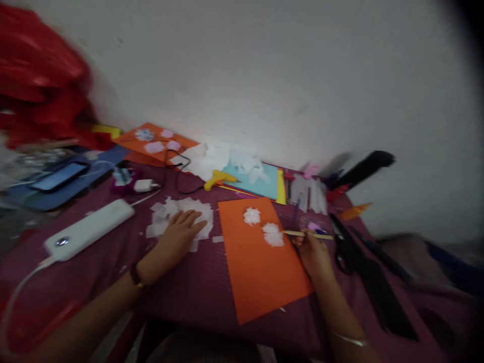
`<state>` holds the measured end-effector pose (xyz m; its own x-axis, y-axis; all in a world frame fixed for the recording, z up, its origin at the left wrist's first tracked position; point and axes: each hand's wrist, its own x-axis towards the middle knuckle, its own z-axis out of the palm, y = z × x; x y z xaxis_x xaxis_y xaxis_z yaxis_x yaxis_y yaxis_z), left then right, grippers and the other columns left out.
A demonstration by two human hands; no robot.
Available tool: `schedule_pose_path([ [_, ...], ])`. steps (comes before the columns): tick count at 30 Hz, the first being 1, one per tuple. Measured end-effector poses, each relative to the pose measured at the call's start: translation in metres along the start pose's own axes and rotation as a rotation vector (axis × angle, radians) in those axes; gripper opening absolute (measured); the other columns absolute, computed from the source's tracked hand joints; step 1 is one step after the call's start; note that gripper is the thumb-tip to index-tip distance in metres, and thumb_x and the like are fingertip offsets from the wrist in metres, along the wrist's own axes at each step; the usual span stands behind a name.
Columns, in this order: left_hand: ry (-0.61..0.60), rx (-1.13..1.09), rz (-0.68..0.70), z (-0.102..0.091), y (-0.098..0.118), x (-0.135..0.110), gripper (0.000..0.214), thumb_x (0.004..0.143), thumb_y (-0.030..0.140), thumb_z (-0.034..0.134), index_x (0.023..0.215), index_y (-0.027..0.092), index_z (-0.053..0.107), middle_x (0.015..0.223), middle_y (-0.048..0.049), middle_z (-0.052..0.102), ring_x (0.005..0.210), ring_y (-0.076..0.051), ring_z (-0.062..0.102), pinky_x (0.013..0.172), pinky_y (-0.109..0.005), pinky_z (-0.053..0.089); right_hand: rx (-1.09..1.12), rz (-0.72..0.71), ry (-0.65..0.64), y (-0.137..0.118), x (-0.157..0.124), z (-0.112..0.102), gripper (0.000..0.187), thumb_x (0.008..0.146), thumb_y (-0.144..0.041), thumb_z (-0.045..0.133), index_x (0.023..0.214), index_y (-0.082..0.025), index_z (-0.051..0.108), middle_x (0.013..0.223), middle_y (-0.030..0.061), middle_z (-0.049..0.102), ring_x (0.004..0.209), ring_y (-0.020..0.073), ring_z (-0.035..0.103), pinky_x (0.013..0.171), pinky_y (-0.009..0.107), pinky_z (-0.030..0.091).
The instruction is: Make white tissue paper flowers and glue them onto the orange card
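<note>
My left hand [184,230] rests with fingers apart on a spread of white paper pieces [202,209], left of an orange sheet [260,277]. Between the fingers of my right hand [312,249] is a thin wooden stick [295,233], its left tip at a white paper flower [273,235] on the sheet. A second white paper flower [251,216] lies up and to the left of it. Blur hides whether the stick's tip touches the flower.
A yellow glue gun [220,179] lies behind the sheet beside a light blue sheet [270,189]. On the left are a white power bank [91,229] and a phone [60,176]. Black scissors [342,247] lie right of my right hand. A wall stands behind.
</note>
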<state>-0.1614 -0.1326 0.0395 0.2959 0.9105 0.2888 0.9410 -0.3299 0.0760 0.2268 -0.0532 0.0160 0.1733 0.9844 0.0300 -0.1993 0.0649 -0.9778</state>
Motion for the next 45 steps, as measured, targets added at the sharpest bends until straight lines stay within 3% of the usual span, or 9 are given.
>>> schedule_pose_path([
  [3, -0.013, -0.019, 0.063, 0.017, -0.013, 0.011, 0.029, 0.081, 0.01, 0.048, 0.093, 0.025, 0.071, 0.119, -0.0077, 0.063, 0.115, -0.029, 0.052, 0.099, -0.049, 0.035, 0.053, 0.022, 0.005, 0.002, 0.002, 0.0, 0.019, 0.071, -0.039, 0.067, 0.075, -0.022, 0.063, 0.056, -0.0035, 0.053, 0.052, 0.0122, 0.052, 0.055, 0.029, 0.047],
  [6, 0.078, -0.099, 0.061, 0.023, -0.021, 0.017, 0.02, 0.085, 0.021, 0.05, 0.085, 0.023, 0.07, 0.108, -0.0074, 0.068, 0.105, -0.028, 0.057, 0.094, -0.048, 0.039, 0.09, 0.026, 0.0, 0.004, 0.004, -0.001, 0.018, 0.073, -0.039, 0.066, 0.076, -0.021, 0.063, 0.056, -0.004, 0.053, 0.052, 0.0115, 0.051, 0.056, 0.027, 0.046],
  [14, 0.379, -0.345, -0.13, -0.025, -0.001, 0.028, 0.019, 0.084, 0.035, 0.056, 0.074, 0.022, 0.063, 0.078, -0.0029, 0.066, 0.075, -0.019, 0.06, 0.075, -0.034, 0.046, 0.07, 0.036, -0.085, 0.0, -0.002, 0.001, 0.014, 0.078, -0.036, 0.063, 0.079, -0.022, 0.062, 0.056, -0.0039, 0.055, 0.053, 0.012, 0.052, 0.056, 0.026, 0.044],
  [18, 0.296, -0.461, -0.266, -0.029, 0.021, 0.038, 0.018, 0.083, 0.035, 0.056, 0.073, 0.021, 0.059, 0.067, 0.001, 0.061, 0.059, -0.014, 0.055, 0.057, -0.025, 0.043, -0.04, -0.005, -0.123, -0.001, -0.007, 0.001, 0.015, 0.081, -0.035, 0.062, 0.08, -0.02, 0.064, 0.059, -0.0027, 0.057, 0.055, 0.0125, 0.052, 0.054, 0.025, 0.041],
  [21, 0.198, -0.539, -0.215, -0.022, 0.042, 0.054, 0.02, 0.084, 0.035, 0.053, 0.072, 0.02, 0.061, 0.063, 0.0026, 0.058, 0.055, -0.012, 0.051, 0.053, -0.023, 0.04, -0.123, -0.053, -0.123, -0.002, -0.012, 0.003, 0.015, 0.083, -0.033, 0.061, 0.081, -0.019, 0.065, 0.061, -0.0021, 0.058, 0.058, 0.013, 0.052, 0.057, 0.025, 0.04],
  [28, 0.087, -0.609, -0.015, 0.0, 0.087, 0.11, 0.019, 0.086, 0.026, 0.048, 0.074, 0.019, 0.062, 0.068, 0.0005, 0.059, 0.062, -0.013, 0.054, 0.058, -0.024, 0.039, -0.54, -0.291, -0.125, -0.013, -0.02, 0.005, 0.017, 0.09, -0.027, 0.05, 0.084, -0.019, 0.064, 0.07, -0.0001, 0.06, 0.063, 0.0145, 0.055, 0.059, 0.025, 0.04],
  [34, 0.093, -0.735, -0.037, 0.028, 0.117, 0.131, 0.011, 0.081, 0.014, 0.045, 0.078, 0.018, 0.056, 0.079, -0.0023, 0.06, 0.077, -0.016, 0.057, 0.07, -0.028, 0.045, -0.621, -0.364, -0.228, -0.02, -0.025, 0.009, 0.022, 0.09, -0.022, 0.047, 0.082, -0.02, 0.067, 0.076, 0.0023, 0.065, 0.068, 0.0152, 0.06, 0.063, 0.025, 0.044],
  [40, 0.098, -0.777, -0.082, 0.049, 0.122, 0.127, 0.019, 0.069, 0.003, 0.044, 0.076, 0.018, 0.054, 0.081, -0.0023, 0.059, 0.081, -0.017, 0.057, 0.076, -0.032, 0.048, -0.704, -0.357, -0.248, -0.019, -0.024, 0.01, 0.023, 0.09, -0.021, 0.047, 0.085, -0.021, 0.069, 0.084, 0.0048, 0.069, 0.078, 0.0183, 0.063, 0.071, 0.029, 0.048],
  [45, 0.183, -0.687, -0.08, 0.049, 0.114, 0.123, 0.022, 0.073, 0.005, 0.047, 0.08, 0.019, 0.062, 0.091, -0.0044, 0.06, 0.092, -0.019, 0.057, 0.082, -0.035, 0.048, -0.681, -0.348, -0.237, -0.018, -0.024, 0.013, 0.023, 0.091, -0.023, 0.046, 0.085, -0.021, 0.069, 0.083, 0.0047, 0.068, 0.077, 0.0181, 0.064, 0.07, 0.029, 0.048],
])
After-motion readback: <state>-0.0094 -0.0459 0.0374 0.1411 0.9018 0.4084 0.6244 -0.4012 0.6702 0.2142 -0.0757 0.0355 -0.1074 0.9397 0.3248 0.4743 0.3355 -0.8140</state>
